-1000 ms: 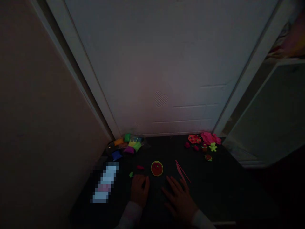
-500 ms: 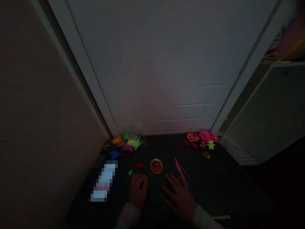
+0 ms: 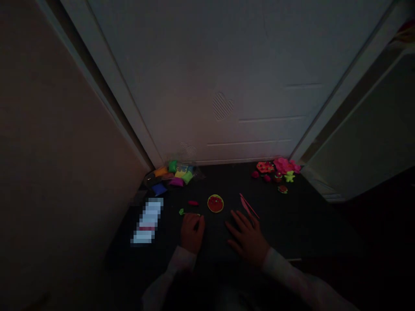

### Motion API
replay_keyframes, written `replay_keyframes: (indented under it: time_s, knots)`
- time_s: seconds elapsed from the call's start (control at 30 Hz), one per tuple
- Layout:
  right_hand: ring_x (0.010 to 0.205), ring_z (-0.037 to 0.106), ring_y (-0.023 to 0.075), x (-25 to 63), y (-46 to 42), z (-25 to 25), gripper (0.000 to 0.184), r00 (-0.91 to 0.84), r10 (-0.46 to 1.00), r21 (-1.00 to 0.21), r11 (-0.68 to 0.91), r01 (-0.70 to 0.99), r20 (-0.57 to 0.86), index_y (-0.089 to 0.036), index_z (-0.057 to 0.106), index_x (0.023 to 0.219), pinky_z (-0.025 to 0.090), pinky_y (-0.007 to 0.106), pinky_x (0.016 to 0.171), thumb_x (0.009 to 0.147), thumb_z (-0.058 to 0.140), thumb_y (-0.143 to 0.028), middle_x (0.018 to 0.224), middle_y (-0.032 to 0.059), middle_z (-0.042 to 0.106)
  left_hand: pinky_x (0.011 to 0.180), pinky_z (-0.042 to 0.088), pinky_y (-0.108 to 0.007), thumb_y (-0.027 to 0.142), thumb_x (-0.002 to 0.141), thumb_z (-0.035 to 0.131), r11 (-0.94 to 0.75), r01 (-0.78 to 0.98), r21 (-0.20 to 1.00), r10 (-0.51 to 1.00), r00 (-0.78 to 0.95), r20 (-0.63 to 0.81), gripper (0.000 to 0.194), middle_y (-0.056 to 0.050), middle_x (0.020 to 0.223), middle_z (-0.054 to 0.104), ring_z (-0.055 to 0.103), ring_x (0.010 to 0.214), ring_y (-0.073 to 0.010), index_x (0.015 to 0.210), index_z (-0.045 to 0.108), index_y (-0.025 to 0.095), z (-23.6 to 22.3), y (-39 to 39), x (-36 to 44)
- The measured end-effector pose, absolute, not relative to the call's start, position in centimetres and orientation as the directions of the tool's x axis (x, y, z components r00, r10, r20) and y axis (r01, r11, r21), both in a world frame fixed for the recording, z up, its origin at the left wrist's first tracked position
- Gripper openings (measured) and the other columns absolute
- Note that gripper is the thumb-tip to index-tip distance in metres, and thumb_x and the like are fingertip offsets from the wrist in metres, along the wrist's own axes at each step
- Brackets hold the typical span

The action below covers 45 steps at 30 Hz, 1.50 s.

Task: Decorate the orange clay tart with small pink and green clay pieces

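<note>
On the dark tabletop my left hand (image 3: pixel 192 233) rests with its fingers curled in. A small green piece (image 3: pixel 181 211) shows just beyond its fingers, with a thin yellow-green line beside it; what the fingers hold, if anything, is too dark to make out. My right hand (image 3: pixel 248 237) lies flat with its fingers spread, holding nothing. Beyond its fingertips are a pink plastic knife (image 3: pixel 245 204) and a thin pink stick (image 3: pixel 252 208). Between and beyond the hands sits a round red disc with a yellow-green rim (image 3: pixel 215 204). A small red roll (image 3: pixel 193 203) lies to its left.
Several bright clay packets (image 3: pixel 177 181) are heaped at the back left. At the back right stand pink flower shapes (image 3: pixel 287 166), a yellow-green bear figure (image 3: pixel 289 176) and other small clay pieces. A pixelated bright strip (image 3: pixel 148 220) lies at the left. A white panel (image 3: pixel 194 86) rises behind.
The view has tilted downward, so everything on the table appears higher in the picture. Both hands keep nearly the same pose and place on the table.
</note>
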State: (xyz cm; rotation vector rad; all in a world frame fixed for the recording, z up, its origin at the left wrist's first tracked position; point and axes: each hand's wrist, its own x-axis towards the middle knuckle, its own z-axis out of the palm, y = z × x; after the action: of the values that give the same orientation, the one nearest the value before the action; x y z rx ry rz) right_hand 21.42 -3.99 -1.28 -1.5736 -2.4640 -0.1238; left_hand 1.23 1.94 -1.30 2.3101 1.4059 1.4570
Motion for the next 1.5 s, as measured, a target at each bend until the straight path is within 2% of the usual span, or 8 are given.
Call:
replay_keyframes:
  time_s: [0.4,0.6,0.7,0.83,0.93,1.1,1.23,1.5]
  knots:
    - [0.121,0.032,0.0262,21.5,-4.1,-0.9,0.045,-0.438,0.877,-0.036,0.453,0.891,0.195,-0.037,0.041,0.123,0.014,0.047,0.095,0.080,0.039,-0.050,0.136,0.0060,0.036,0.068,0.049,-0.032,0.029,0.084,0.047,-0.576,0.657,0.486,0.736,0.158,0.658,0.022,-0.005,0.096,0.057,0.057,0.078,-0.0134,0.100,0.053,0.015,-1.1,1.8,1.2]
    - [0.122,0.030,0.0300,21.4,-4.0,-0.6,0.046,-0.389,0.902,-0.059,0.406,0.912,0.186,-0.030,0.043,0.124,0.012,0.052,0.094,0.082,0.037,-0.048,0.136,0.0112,0.034,0.064,0.048,-0.029,0.029,0.084,0.046,-0.573,0.660,0.487,0.738,0.157,0.656,0.019,-0.003,0.088,0.058,0.056,0.071,-0.0113,0.092,0.055,0.015,-0.9,1.9,1.3]
    - [0.122,0.030,0.0268,21.4,-3.9,-0.6,0.043,-0.421,0.891,-0.071,0.437,0.897,0.172,-0.036,0.042,0.123,0.011,0.049,0.096,0.081,0.039,-0.048,0.137,0.0062,0.034,0.062,0.047,-0.028,0.027,0.083,0.047,-0.573,0.657,0.491,0.737,0.151,0.659,0.016,0.000,0.075,0.057,0.054,0.067,-0.0106,0.079,0.055,0.014,-0.7,1.9,1.4]
    - [0.122,0.029,0.0296,21.4,-4.0,-0.6,0.046,-0.391,0.905,-0.075,0.407,0.910,0.170,-0.030,0.043,0.124,0.012,0.052,0.094,0.082,0.037,-0.048,0.136,0.0120,0.034,0.061,0.044,-0.028,0.020,0.081,0.048,-0.561,0.650,0.512,0.747,0.131,0.652,0.019,0.000,0.063,0.055,0.052,0.063,-0.0121,0.062,0.052,0.017,-0.4,1.8,1.5]
    - [0.123,0.030,0.0255,21.4,-4.1,-0.7,0.045,-0.439,0.884,-0.074,0.454,0.888,0.159,-0.036,0.041,0.124,0.013,0.047,0.096,0.081,0.038,-0.050,0.137,0.0062,0.034,0.059,0.044,-0.028,0.019,0.079,0.048,-0.552,0.648,0.524,0.752,0.117,0.648,0.018,0.000,0.061,0.055,0.052,0.062,-0.0127,0.061,0.052,0.018,-0.2,1.8,1.6]
    - [0.122,0.029,0.0311,21.2,-4.1,-0.7,0.047,-0.369,0.913,-0.072,0.386,0.920,0.176,-0.028,0.044,0.123,0.012,0.052,0.093,0.082,0.036,-0.050,0.136,0.0125,0.034,0.060,0.044,-0.027,0.020,0.080,0.047,-0.548,0.651,0.525,0.751,0.108,0.651,0.021,0.000,0.061,0.054,0.051,0.063,-0.0123,0.060,0.051,0.018,-0.2,1.8,1.7]
    - [0.120,0.031,0.0279,20.9,-4.2,-0.6,0.046,-0.404,0.899,-0.070,0.419,0.905,0.168,-0.034,0.044,0.122,0.013,0.048,0.095,0.080,0.040,-0.051,0.136,0.0058,0.035,0.060,0.044,-0.027,0.022,0.081,0.048,-0.556,0.651,0.516,0.750,0.126,0.649,0.021,0.002,0.062,0.053,0.051,0.062,-0.0106,0.062,0.051,0.015,-0.2,1.7,1.6]
    - [0.121,0.030,0.0282,20.9,-4.1,-0.5,0.045,-0.389,0.906,-0.067,0.404,0.912,0.170,-0.035,0.044,0.122,0.011,0.048,0.095,0.080,0.038,-0.051,0.137,0.0066,0.034,0.060,0.044,-0.027,0.022,0.081,0.048,-0.558,0.651,0.515,0.746,0.122,0.654,0.022,0.002,0.062,0.053,0.051,0.063,-0.0105,0.061,0.051,0.015,-0.3,1.8,1.6]
